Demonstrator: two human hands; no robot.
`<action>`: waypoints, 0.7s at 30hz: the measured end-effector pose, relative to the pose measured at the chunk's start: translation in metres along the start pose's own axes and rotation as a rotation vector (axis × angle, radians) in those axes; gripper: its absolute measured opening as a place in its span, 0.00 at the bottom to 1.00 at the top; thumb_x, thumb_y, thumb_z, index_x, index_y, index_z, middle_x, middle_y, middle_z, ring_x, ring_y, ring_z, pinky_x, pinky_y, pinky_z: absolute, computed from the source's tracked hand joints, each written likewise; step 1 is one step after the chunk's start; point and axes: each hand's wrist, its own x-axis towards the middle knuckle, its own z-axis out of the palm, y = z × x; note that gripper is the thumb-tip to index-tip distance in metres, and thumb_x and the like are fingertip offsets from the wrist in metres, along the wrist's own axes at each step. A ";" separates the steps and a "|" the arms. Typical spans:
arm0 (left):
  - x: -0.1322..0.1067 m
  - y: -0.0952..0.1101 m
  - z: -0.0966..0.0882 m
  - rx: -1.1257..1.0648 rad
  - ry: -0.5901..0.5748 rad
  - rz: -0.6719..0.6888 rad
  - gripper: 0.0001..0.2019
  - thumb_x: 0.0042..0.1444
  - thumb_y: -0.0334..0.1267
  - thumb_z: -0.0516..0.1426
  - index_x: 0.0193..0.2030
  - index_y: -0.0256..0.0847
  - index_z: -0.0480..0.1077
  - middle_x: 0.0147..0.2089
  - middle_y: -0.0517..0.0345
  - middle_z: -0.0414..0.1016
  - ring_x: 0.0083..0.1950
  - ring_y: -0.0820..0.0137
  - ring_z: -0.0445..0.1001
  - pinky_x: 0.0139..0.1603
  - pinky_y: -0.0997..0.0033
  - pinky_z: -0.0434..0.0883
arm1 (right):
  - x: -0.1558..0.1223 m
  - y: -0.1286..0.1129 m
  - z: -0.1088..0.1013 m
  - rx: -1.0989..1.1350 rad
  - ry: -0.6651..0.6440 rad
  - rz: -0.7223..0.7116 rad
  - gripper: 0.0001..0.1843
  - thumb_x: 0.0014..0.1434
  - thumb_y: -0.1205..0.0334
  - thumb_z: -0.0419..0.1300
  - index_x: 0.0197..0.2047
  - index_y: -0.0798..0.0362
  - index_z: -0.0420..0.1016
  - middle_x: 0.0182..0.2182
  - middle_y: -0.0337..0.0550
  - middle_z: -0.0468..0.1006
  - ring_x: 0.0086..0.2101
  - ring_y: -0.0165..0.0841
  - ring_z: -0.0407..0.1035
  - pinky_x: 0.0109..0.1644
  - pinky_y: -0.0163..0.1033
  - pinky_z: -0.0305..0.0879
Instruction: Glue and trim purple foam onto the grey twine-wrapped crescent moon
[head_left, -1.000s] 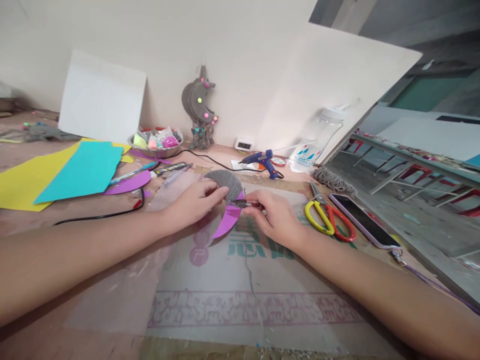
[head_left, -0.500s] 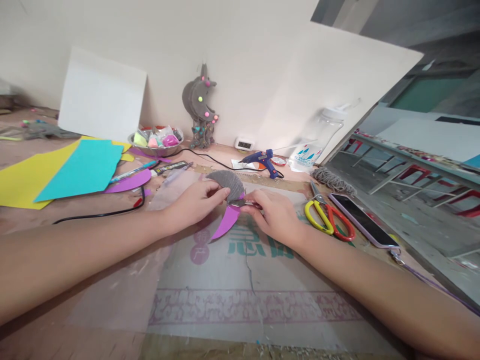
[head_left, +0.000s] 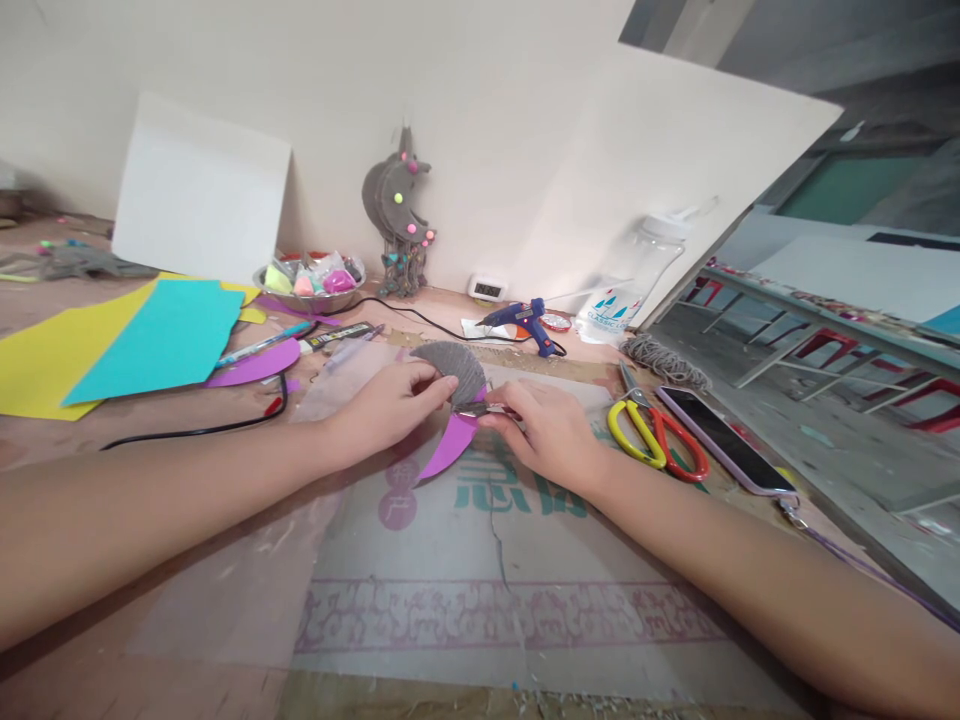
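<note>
Tall white partition backs a pinkish-brown desk strewn with craft supplies, as a person works over a translucent plastic sheet printed with purple and green lettering. At centre, above the sheet, a purple crescent wound in its upper part with grey yarn sits between the hands, its lower purple horn bare. The left hand pinches the wound part between thumb and fingers; the right hand pinches a small dark tool, its exact type too small to tell, which lies across the crescent where the winding ends.

Behind them, a blue glue gun lies near a small white digital clock, and a grey moon-shaped ornament dotted with coloured balls hangs against the partition. At left, turquoise paper overlaps yellow paper near a metal bowl of bright packets. At right, scissors with yellow and red handles lie just beside a dark-screened smartphone.
</note>
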 end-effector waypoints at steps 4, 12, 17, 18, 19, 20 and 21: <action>0.001 -0.001 0.001 0.009 -0.002 -0.001 0.20 0.59 0.48 0.46 0.22 0.38 0.66 0.23 0.62 0.65 0.28 0.73 0.65 0.30 0.71 0.59 | 0.000 0.000 0.000 -0.015 -0.017 -0.010 0.16 0.63 0.50 0.48 0.38 0.54 0.67 0.30 0.42 0.74 0.31 0.33 0.67 0.34 0.37 0.57; 0.000 0.001 0.001 0.010 -0.011 -0.010 0.20 0.59 0.47 0.46 0.21 0.39 0.64 0.22 0.62 0.65 0.26 0.73 0.64 0.28 0.71 0.59 | 0.002 -0.002 -0.001 -0.081 0.008 -0.070 0.16 0.63 0.50 0.48 0.35 0.54 0.67 0.26 0.41 0.72 0.29 0.32 0.65 0.31 0.36 0.56; -0.001 0.003 0.000 -0.013 -0.033 -0.039 0.19 0.58 0.46 0.46 0.21 0.39 0.63 0.19 0.62 0.64 0.24 0.73 0.64 0.26 0.72 0.59 | 0.002 -0.001 -0.001 -0.090 0.007 -0.081 0.17 0.63 0.50 0.48 0.34 0.55 0.68 0.26 0.41 0.72 0.28 0.31 0.65 0.31 0.36 0.55; -0.001 0.003 0.000 -0.014 -0.035 -0.041 0.19 0.58 0.46 0.46 0.20 0.39 0.63 0.19 0.62 0.64 0.24 0.73 0.64 0.25 0.72 0.59 | 0.002 -0.001 0.000 -0.088 0.007 -0.081 0.17 0.63 0.50 0.48 0.34 0.55 0.68 0.26 0.41 0.72 0.28 0.31 0.65 0.31 0.36 0.56; -0.001 0.003 0.000 -0.016 -0.034 -0.040 0.19 0.58 0.46 0.46 0.20 0.39 0.63 0.19 0.62 0.64 0.24 0.73 0.64 0.25 0.72 0.59 | 0.002 -0.001 0.000 -0.084 0.006 -0.080 0.17 0.63 0.50 0.48 0.34 0.55 0.68 0.26 0.41 0.72 0.28 0.31 0.65 0.31 0.36 0.56; -0.001 0.002 0.001 -0.018 -0.031 -0.038 0.19 0.58 0.46 0.46 0.20 0.39 0.63 0.19 0.62 0.64 0.24 0.73 0.64 0.25 0.72 0.59 | 0.002 -0.001 0.000 -0.077 0.002 -0.077 0.17 0.63 0.50 0.48 0.35 0.55 0.68 0.26 0.41 0.72 0.28 0.31 0.66 0.31 0.35 0.56; -0.001 0.002 0.001 -0.020 -0.029 -0.033 0.19 0.58 0.46 0.46 0.21 0.39 0.63 0.20 0.62 0.64 0.24 0.73 0.64 0.26 0.72 0.59 | 0.002 -0.001 0.000 -0.067 0.000 -0.072 0.17 0.63 0.50 0.48 0.35 0.55 0.68 0.26 0.41 0.73 0.28 0.31 0.66 0.31 0.35 0.56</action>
